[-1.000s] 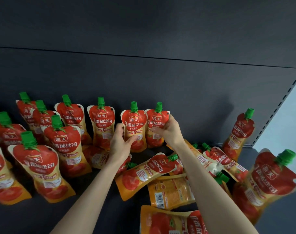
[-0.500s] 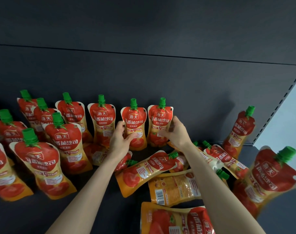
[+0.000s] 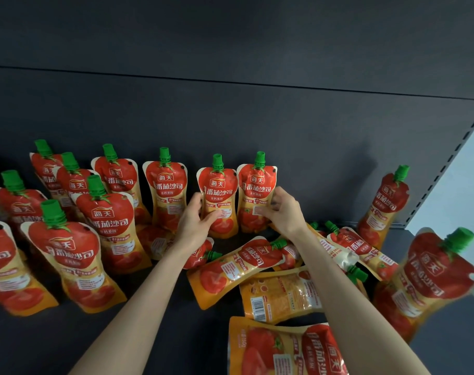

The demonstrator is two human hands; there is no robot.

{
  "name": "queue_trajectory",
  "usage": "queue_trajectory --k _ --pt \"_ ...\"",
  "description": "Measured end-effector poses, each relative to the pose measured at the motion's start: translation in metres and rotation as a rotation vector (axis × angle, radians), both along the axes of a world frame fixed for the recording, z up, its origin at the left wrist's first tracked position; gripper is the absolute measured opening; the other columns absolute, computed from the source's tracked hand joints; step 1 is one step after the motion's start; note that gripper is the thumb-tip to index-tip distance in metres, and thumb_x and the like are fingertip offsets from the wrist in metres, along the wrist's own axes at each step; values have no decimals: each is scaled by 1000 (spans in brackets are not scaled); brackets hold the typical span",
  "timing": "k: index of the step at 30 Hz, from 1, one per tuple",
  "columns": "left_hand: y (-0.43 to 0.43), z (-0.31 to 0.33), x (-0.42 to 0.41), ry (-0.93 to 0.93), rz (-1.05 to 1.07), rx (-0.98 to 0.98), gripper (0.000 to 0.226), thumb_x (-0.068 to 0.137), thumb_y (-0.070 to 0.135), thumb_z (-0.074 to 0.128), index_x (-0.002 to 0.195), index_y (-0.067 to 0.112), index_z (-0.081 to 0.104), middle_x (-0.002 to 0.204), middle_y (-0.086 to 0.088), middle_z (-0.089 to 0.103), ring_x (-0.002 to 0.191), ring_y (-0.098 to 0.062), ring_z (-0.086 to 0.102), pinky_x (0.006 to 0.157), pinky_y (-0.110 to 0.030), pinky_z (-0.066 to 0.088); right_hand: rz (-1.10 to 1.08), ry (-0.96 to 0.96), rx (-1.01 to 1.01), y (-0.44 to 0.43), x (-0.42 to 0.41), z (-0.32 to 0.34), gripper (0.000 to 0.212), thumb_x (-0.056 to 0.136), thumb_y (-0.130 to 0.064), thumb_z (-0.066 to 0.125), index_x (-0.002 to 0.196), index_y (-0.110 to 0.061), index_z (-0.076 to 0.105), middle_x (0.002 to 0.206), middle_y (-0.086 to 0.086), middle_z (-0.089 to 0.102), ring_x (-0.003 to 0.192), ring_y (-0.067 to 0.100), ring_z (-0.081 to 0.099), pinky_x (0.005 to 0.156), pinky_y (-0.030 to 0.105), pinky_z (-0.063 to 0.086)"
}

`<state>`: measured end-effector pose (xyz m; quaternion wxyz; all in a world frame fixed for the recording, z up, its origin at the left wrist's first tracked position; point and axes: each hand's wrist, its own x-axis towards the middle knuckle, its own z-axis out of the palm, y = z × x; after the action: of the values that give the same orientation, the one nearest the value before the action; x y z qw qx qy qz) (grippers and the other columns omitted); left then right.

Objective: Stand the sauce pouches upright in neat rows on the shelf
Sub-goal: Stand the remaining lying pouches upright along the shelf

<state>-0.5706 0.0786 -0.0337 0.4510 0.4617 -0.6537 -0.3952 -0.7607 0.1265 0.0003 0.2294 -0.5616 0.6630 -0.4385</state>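
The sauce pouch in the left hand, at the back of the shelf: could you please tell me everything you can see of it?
This glossy red and orange pouch of flexible-looking film has a green screw cap on top, a tomato picture and white Chinese lettering. It stands upright in the back row on the dark shelf. The left hand grips its left edge, thumb across the front; its right edge appears to touch the matching pouch in the right hand.

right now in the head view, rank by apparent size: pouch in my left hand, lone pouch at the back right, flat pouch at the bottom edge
1. flat pouch at the bottom edge, nearest the camera, cut off
2. pouch in the left hand and lone pouch at the back right look alike
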Motion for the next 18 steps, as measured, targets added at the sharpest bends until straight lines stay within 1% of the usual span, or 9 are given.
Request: queue_trajectory --k 2,5,6,8,9,12,14,16,18 --pt "0 0 0 -12 24 -4 40 86 20 63 121 17 45 125 -4 57 116 -21 55 58 -12 49 -15 11 15 1 2 1 38 86 -16 65 120 -11 49 122 6 61 113 24 57 92 35 48" --pt "7 2 0 -34 61 -32 45 84 20 66 125 14 46 127 -6 56 118 -21 54 59 -8 47 -69 26 8 6 4 3 42 86 -17 66 121 -10 45 121 7 59 109 21 58 86 28 49" --pt "11 4 1 -39 80 -51 49 84 20 66 127 13 45 128 -6 55 119 -20 52 67 -9 46 -89 19 -8 9 5 3 44 85 -18 68 122 -10 45 121 7 59 106 18 58 84 25 48" --pt "22 5 6 -58 139 -80 57 83 22 68 132 13 41 132 -5 52 122 -17 48 87 -18 41 -122 11 -39 17 6 4 48 83 -20 69 124 -10 44 121 5 57 100 11 53 80 20 46" --pt "29 5 8 -80 161 -92 58 83 23 68 133 14 40 133 -5 50 123 -17 47 91 -22 39 -140 24 -52 22 7 3 50 83 -21 69 125 -10 45 122 5 56 100 9 51 78 17 45" --pt "50 3 14 -230 176 -149 47 85 26 65 127 14 48 129 -3 53 120 -17 49 89 -23 38 -161 112 -70 41 11 1 43 83 -28 69 119 -13 51 117 2 54 98 10 52 69 11 40" --pt "61 4 19 -335 148 -166 41 86 30 63 122 14 53 123 -2 56 116 -18 52 86 -23 39 -138 187 -47 55 14 0 36 83 -35 67 112 -15 56 107 -2 55 93 12 54 66 15 40" --pt "69 4 24 -394 63 -128 42 86 36 62 121 15 55 120 0 59 114 -16 54 87 -23 40 -103 244 -3 68 18 -4 38 82 -43 66 107 -16 57 101 -5 56 90 12 55 65 19 42" --pt "74 2 28 -442 -64 -61 50 85 44 60 125 16 55 125 1 58 117 -13 52 90 -23 41 -93 303 48 76 22 -9 44 79 -49 67 106 -15 56 105 -3 54 93 15 55 68 24 46"
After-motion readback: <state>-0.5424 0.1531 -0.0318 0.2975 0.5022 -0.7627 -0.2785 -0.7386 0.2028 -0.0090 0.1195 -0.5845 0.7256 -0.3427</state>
